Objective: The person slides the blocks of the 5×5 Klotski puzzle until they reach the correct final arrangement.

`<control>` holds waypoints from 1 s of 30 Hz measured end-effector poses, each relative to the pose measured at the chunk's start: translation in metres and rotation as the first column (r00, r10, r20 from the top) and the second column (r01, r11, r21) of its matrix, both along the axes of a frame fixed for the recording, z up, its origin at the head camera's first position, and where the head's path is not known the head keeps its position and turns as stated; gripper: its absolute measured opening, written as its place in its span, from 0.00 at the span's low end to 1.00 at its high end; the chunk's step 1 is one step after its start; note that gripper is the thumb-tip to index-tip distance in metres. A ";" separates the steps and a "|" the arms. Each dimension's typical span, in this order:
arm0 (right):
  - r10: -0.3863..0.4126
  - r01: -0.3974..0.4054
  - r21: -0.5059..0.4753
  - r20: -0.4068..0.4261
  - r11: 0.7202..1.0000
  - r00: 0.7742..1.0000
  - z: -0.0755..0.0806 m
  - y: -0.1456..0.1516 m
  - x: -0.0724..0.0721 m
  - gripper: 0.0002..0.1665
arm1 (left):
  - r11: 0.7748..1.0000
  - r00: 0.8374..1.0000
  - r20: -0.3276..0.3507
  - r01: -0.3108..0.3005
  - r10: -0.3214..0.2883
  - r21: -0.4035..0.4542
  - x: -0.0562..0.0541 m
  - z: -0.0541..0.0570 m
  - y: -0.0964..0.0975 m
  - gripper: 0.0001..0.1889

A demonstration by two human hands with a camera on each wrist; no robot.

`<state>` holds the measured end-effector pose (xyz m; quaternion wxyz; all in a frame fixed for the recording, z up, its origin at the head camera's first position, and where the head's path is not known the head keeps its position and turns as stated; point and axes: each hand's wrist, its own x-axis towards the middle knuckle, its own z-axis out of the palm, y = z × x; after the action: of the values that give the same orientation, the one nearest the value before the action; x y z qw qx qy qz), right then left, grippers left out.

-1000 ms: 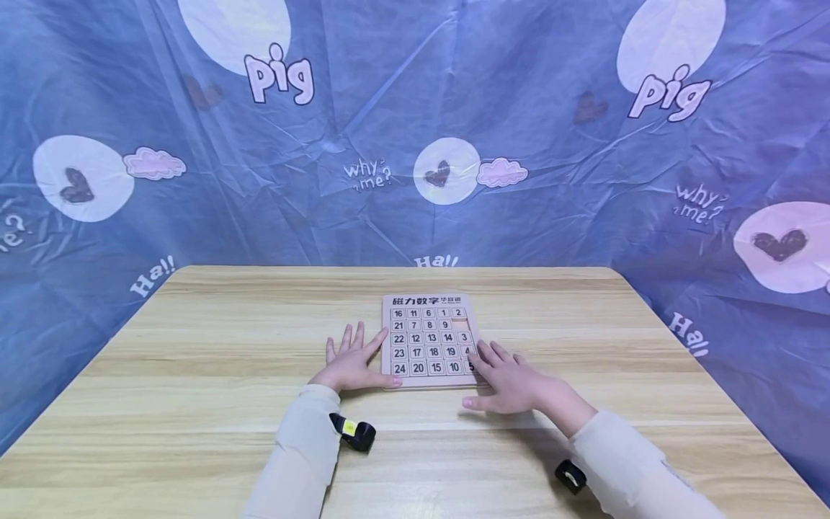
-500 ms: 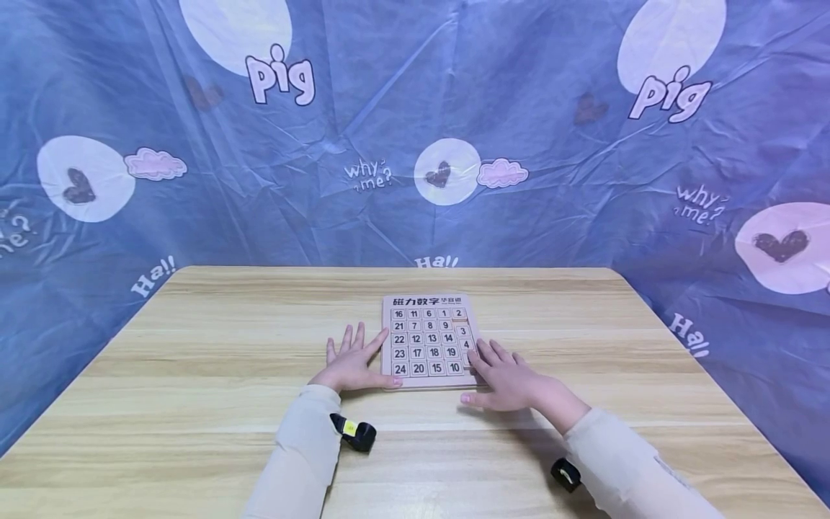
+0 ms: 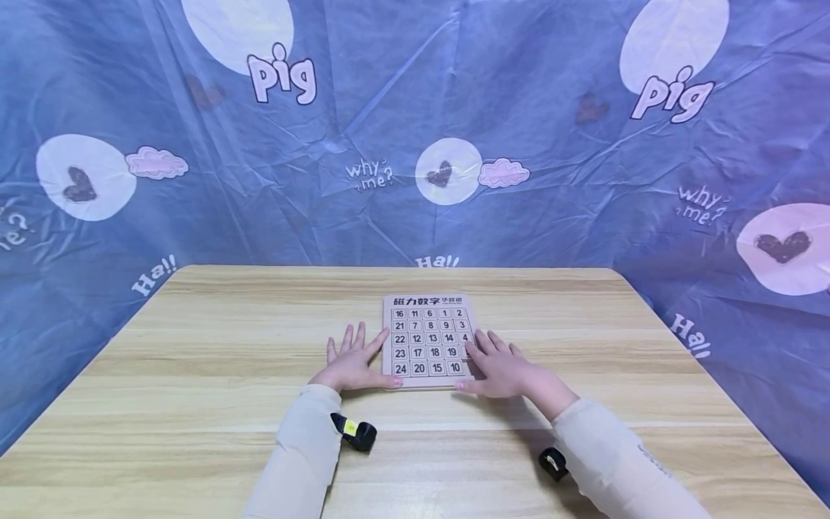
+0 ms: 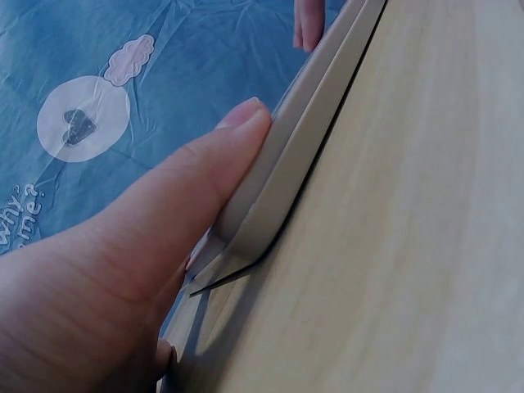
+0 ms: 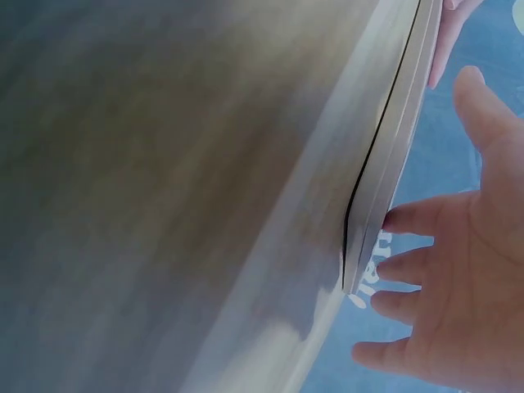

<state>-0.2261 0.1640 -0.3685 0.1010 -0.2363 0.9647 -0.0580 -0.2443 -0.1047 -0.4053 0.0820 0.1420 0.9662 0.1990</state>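
Observation:
A number slide puzzle lies flat on the table, its black title along the far edge. Its right column reads 2, 3 and 4 from the top; below that my right hand covers the tiles. The right index fingertip presses on the board just under the 4, other fingers spread past the right edge. My left hand steadies the left side: its thumb rests on the near left corner and the index fingertip touches the left edge. In the right wrist view, the thumb stands apart from the puzzle frame.
The wood-grain table extends widely around the puzzle. Behind it hangs a blue printed cloth. A black wrist camera sits at the left sleeve, and another black camera at the right sleeve.
Tiles 3 and 4 have slid up the right column, closing the gap under the 2. My right hand moves slightly up and left, its thumb now near the puzzle's near edge. The left hand stays still.

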 end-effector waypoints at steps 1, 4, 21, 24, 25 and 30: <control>0.003 -0.003 0.000 -0.005 1.000 1.000 0.000 -0.001 0.000 0.51 | 1.000 1.000 -0.001 -0.001 0.001 -0.001 0.000 0.000 0.000 0.54; 0.026 -0.025 0.006 -0.017 1.000 1.000 0.002 -0.008 0.001 0.51 | 1.000 1.000 0.000 -0.003 0.003 -0.002 0.000 -0.001 0.000 0.54; 0.257 -0.259 0.083 0.026 0.962 0.966 0.005 -0.073 0.020 0.52 | 1.000 1.000 -0.006 0.008 -0.008 0.008 0.000 -0.003 0.000 0.53; 0.250 -0.251 0.096 0.025 0.963 0.968 0.004 -0.073 0.020 0.51 | 1.000 1.000 -0.007 0.008 -0.008 0.011 -0.001 -0.003 0.000 0.53; 0.248 -0.249 0.098 0.025 0.963 0.968 0.004 -0.072 0.020 0.51 | 1.000 1.000 -0.007 0.007 -0.007 0.011 -0.001 -0.003 0.000 0.53; 0.235 -0.237 0.107 0.026 0.966 0.972 0.003 -0.065 0.020 0.50 | 1.000 1.000 -0.007 0.002 -0.002 0.011 -0.001 -0.003 -0.001 0.53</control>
<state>-0.2065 0.0987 -0.3653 0.1264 -0.3432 0.9307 0.0056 -0.2457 -0.1053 -0.4079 0.0782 0.1441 0.9652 0.2037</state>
